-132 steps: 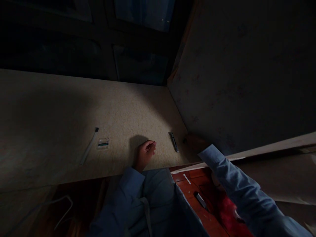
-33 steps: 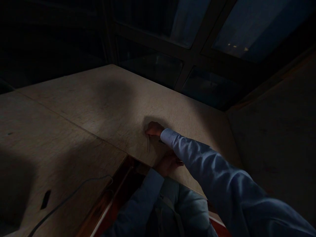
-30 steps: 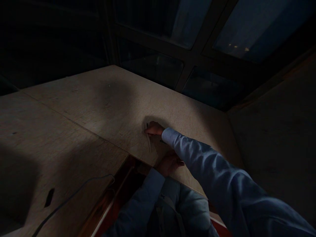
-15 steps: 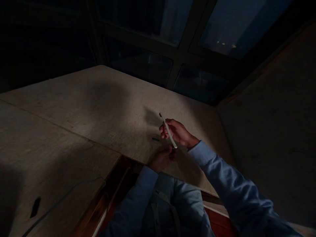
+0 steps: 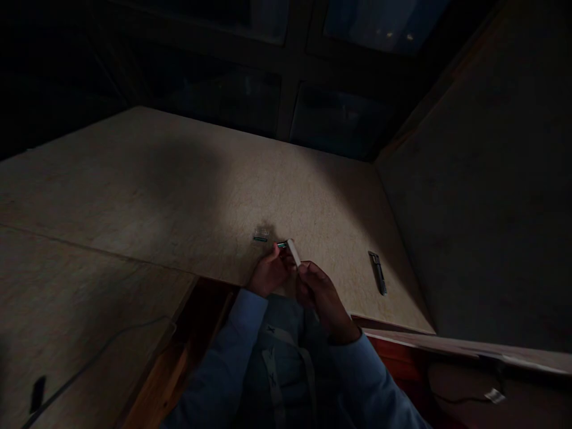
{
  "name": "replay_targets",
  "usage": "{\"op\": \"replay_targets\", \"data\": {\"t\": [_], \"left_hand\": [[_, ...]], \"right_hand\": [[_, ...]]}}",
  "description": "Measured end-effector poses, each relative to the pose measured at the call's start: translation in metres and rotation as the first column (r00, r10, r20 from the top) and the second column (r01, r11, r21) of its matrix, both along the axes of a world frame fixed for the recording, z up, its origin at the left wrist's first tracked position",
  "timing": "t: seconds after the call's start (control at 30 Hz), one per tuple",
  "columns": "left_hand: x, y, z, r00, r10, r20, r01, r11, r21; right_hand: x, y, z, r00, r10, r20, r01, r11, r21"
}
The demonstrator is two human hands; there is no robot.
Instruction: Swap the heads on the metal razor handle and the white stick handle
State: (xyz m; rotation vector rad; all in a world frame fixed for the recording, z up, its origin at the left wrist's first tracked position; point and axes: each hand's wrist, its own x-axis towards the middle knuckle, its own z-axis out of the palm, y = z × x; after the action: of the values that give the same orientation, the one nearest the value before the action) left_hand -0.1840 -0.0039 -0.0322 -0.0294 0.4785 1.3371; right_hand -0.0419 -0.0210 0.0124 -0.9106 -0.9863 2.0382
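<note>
My right hand (image 5: 319, 292) is closed around a slim white stick (image 5: 294, 252) that looks like a toothbrush handle; its upper end points away from me. My left hand (image 5: 270, 271) is beside it, its fingers pinching a small dark piece with a green edge (image 5: 281, 245). That piece is right at the stick's upper end; whether they touch I cannot tell. Just beyond my left hand, a small clear case with a dark green strip (image 5: 260, 235) lies on the table (image 5: 187, 196).
A dark, slim pen-like object (image 5: 378, 273) lies on the table at the right, near the wall (image 5: 473, 179). At the lower left are a cable (image 5: 102, 351) and a small black object (image 5: 38, 394). Dark windows (image 5: 342, 116) stand behind the table.
The right hand has come down and closer to me, and the stick's lower end is now hidden in it. My left hand has moved up to the stick's upper end. The view has shifted right.
</note>
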Motion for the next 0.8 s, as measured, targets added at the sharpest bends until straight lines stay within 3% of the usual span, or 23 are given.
{"op": "replay_targets", "data": {"t": [0.2, 0.43, 0.63, 0.8], "left_hand": [[-0.002, -0.004, 0.002, 0.997, -0.065, -0.045, 0.067, 0.997, 0.036], [-0.002, -0.005, -0.007, 0.989, -0.099, -0.114, 0.111, 0.988, 0.105], [0.000, -0.002, -0.013, 0.989, -0.092, -0.115, 0.108, 0.985, 0.137], [0.001, 0.000, -0.018, 0.989, -0.071, -0.131, 0.091, 0.984, 0.152]], "right_hand": [[0.000, -0.008, -0.009, 0.997, 0.030, 0.070, -0.029, 0.999, -0.013], [0.000, -0.009, -0.008, 0.999, -0.016, 0.043, 0.015, 1.000, 0.002], [0.005, -0.006, -0.018, 0.969, -0.134, 0.206, 0.107, 0.985, 0.135], [0.016, -0.004, -0.015, 0.943, -0.203, 0.263, 0.153, 0.968, 0.200]]}}
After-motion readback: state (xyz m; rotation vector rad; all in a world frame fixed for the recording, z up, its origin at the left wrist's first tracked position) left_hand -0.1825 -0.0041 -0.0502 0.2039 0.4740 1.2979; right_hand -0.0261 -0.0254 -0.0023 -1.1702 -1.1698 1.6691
